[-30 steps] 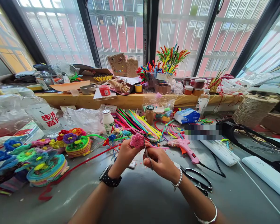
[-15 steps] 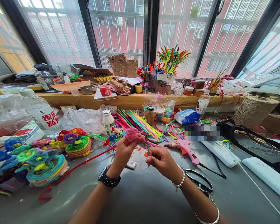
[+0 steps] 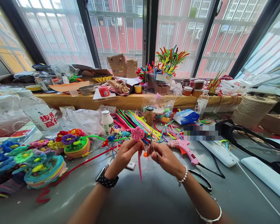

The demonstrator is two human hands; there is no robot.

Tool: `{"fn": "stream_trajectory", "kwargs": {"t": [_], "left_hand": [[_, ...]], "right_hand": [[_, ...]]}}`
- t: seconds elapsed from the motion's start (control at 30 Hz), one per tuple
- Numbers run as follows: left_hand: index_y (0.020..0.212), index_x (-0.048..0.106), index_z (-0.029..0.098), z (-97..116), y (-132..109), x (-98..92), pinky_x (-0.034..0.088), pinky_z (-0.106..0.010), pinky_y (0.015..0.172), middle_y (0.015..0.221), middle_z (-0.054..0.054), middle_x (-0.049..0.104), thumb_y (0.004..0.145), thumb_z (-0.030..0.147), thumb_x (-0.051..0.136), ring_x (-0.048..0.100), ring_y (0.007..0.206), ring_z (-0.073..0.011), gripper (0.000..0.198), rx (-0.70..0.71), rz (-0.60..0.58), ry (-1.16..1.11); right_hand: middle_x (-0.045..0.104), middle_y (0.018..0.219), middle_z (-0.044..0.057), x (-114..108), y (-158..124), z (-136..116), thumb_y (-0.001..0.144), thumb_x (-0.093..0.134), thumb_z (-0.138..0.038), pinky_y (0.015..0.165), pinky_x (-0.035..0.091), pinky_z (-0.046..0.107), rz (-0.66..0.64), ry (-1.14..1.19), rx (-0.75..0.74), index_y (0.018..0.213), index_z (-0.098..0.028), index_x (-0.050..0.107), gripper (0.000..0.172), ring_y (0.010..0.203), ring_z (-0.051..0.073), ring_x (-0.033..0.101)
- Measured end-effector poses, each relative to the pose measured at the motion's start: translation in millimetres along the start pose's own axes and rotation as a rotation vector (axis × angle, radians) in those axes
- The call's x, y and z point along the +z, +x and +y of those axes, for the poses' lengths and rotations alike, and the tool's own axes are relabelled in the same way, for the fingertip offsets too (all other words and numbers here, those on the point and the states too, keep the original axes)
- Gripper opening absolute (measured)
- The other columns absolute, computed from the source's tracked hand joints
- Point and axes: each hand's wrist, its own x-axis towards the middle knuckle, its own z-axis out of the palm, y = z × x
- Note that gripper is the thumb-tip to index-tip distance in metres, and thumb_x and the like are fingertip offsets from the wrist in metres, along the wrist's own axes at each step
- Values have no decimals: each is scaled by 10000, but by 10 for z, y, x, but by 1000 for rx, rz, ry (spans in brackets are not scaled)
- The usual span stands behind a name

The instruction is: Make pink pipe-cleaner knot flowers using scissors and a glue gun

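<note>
My left hand (image 3: 128, 152) pinches a pink pipe-cleaner flower (image 3: 137, 133) by its underside, petals up. A long pink pipe-cleaner tail (image 3: 140, 165) hangs down from beneath the fingers. Just to the right, my right hand (image 3: 162, 155) is closed on small scissors (image 3: 151, 143), whose slim metal blades point upward beside the flower without visibly touching it. Part of the scissor handles is hidden by the fingers. Orange scraps (image 3: 145, 154) lie on the table between the hands, and a small white box (image 3: 131, 165) sits below the left hand.
To the right lie a pink glue gun (image 3: 185, 149), larger black-handled scissors (image 3: 204, 183) and a white power strip (image 3: 221, 152). Coloured pipe cleaners (image 3: 140, 121) spread behind my hands. On the left stand finished flower pieces (image 3: 45, 168), a white bottle (image 3: 107, 123) and a water bottle (image 3: 40, 115).
The flower has moved slightly right and turned, so its pink tail now hangs downward. My right hand has shifted a little right, and the scissors' blades stand more upright.
</note>
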Motion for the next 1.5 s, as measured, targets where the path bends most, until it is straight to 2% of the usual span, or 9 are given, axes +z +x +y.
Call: {"fn": "stream_trajectory", "kwargs": {"t": [0.1,0.23,0.43,0.63,0.83,1.0,1.2,1.33,1.5], "left_hand": [[581,529,136,31,-6,7,344,-201,556,545,20,489,795,215,395,443,531,-91,264,8,-61,56],[591,532,135,35,-6,9,347,-204,565,570,11,507,796,228,395,458,556,-101,264,-1,-78,79],[610,540,132,2,-10,15,354,-205,563,592,3,514,795,242,398,468,569,-106,258,-13,-96,67],[612,536,132,-29,-1,14,360,-207,574,593,0,515,796,253,391,470,576,-109,264,-25,-97,73],[617,532,137,-25,7,14,368,-223,593,616,-7,527,795,279,380,478,596,-119,273,-63,-45,66],[604,524,139,-7,8,14,367,-224,578,589,-5,513,792,272,379,471,577,-119,273,-74,-22,54],[605,517,139,-8,3,5,362,-216,561,575,1,495,798,267,375,467,562,-113,271,-83,-44,36],[601,523,138,-18,1,2,360,-215,575,586,1,505,800,262,375,472,571,-112,277,-65,-74,54],[586,530,134,-16,1,8,356,-217,563,563,0,511,790,275,388,470,568,-117,285,-72,-99,94]], "right_hand": [[420,559,-27,44,-7,-30,677,264,-684,443,260,199,-28,-60,13,653,-165,437,548,491,83,353],[414,535,-33,59,-17,-30,691,285,-665,441,250,199,-9,-128,15,628,-167,423,520,484,81,348],[427,539,-32,59,-19,-28,704,301,-646,433,251,196,-53,-72,12,645,-163,438,505,478,78,349],[330,453,-56,63,5,-26,719,401,-565,413,214,201,77,-164,-17,482,-163,375,468,435,62,287],[419,429,-37,63,16,-39,740,450,-481,438,275,204,126,-149,-33,434,-163,403,444,421,67,357],[410,425,-38,55,14,-13,731,465,-480,443,285,207,142,-140,-25,429,-168,392,441,422,70,350],[341,454,-49,21,11,21,722,401,-562,409,223,203,64,-109,24,482,-164,386,464,437,68,291],[388,520,-34,10,4,18,699,292,-654,434,248,204,-25,-86,36,600,-159,446,528,470,79,325],[413,553,-18,-3,5,22,671,242,-696,448,263,205,-76,-70,31,606,-153,459,589,495,86,336]]}}
